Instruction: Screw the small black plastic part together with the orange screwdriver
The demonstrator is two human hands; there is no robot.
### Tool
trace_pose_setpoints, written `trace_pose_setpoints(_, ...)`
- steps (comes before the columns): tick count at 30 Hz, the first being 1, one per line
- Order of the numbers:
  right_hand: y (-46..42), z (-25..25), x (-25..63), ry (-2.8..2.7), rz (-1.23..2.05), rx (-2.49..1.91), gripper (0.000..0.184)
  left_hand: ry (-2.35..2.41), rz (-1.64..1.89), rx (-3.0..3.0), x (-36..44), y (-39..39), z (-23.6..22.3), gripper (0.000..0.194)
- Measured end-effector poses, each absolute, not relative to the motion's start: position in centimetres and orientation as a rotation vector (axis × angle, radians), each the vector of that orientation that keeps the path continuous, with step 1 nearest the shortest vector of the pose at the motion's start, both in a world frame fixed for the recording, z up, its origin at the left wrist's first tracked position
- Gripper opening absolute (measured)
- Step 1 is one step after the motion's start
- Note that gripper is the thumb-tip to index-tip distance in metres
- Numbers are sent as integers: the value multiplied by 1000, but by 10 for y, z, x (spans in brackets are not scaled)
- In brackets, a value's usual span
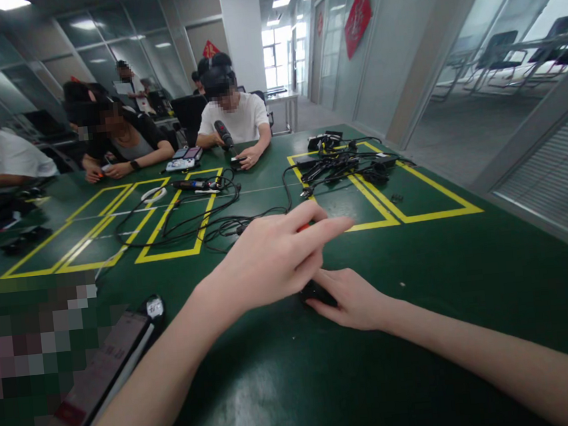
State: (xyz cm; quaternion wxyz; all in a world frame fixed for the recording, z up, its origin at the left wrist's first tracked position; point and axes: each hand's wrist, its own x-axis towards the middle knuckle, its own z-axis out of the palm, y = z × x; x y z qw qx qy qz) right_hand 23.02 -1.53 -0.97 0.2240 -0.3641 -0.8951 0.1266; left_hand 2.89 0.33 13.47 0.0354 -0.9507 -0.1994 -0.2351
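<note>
My left hand [278, 257] is raised over the middle of the green table, its fingers curled and one finger stretched forward. A small patch of an orange-red thing [304, 226] shows between those fingers; the rest is hidden, so its kind cannot be told. Just below and to the right, my right hand [355, 296] grips a small black object [319, 294] by its edge, close to the tabletop. My left hand partly covers that object. The two hands almost touch.
Coiled black cables [225, 225] lie beyond my hands, with a pile of black cords and adapters [344, 160] at the back right. A phone-like device [112, 363] lies at the left. Across the green table [451, 277], a co-worker [235, 120] holds a power screwdriver [223, 134].
</note>
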Motion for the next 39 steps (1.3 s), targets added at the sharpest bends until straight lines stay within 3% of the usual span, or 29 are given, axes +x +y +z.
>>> trace_pose_setpoints(4, -15, -10, 230, -2459, 347, -1003, 11, -572, -735, -2914, 29, 3, 135, 40)
trace_pose_setpoints(9, -15, -10, 231, -2465, 352, -992, 19, -595, -722, -2895, 28, 3, 134, 43)
trace_pose_setpoints(15, -16, -10, 232, -2440, 367, -995, 10, -572, -705, -2912, 30, 2, 135, 43)
trace_pose_setpoints(39, -18, -6, 232, -2437, 391, -973, 22, -629, -705, -2908, 29, 7, 132, 41)
